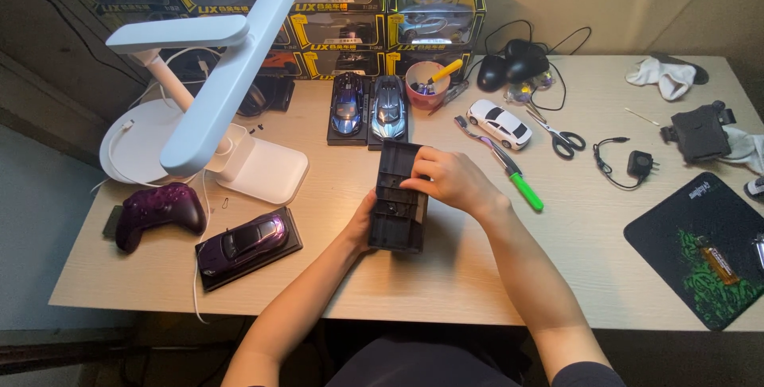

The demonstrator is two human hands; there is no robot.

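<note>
A black plastic base plate [395, 204], long and rectangular with ribs on its underside, is tilted up over the middle of the wooden desk [446, 276]. My left hand [362, 224] grips its left edge from behind, mostly hidden by the plate. My right hand [446, 180] rests on the plate's upper right side with fingers curled over it. A green-handled screwdriver [513, 178] lies on the desk just right of my right hand. A white model car [499, 123] stands behind it.
Two blue model cars on black bases [368, 108] stand behind the plate, a purple one [248, 242] at front left. A white desk lamp [215, 85], purple game controller [157, 210], pink cup [425, 85], scissors [561, 139], stacked car boxes [334, 5] and black mouse pad [704, 248] surround them.
</note>
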